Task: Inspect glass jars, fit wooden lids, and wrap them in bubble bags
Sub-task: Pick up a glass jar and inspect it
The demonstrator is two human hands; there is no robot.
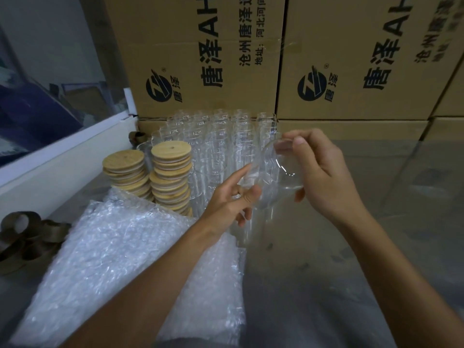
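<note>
Two hands meet at centre: right hand (pixel 324 172) pinches a glass jar (pixel 278 172); left hand (pixel 232 199), at seven o'clock, spreads its fingers.

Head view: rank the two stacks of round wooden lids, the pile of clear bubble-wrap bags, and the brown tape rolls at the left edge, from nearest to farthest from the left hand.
Measured from the left hand:
1. Pile of clear bubble-wrap bags: just below and left, under the forearm.
2. Stacks of round wooden lids: to the left, beside the glass jars.
3. Brown tape rolls: far left edge.
</note>
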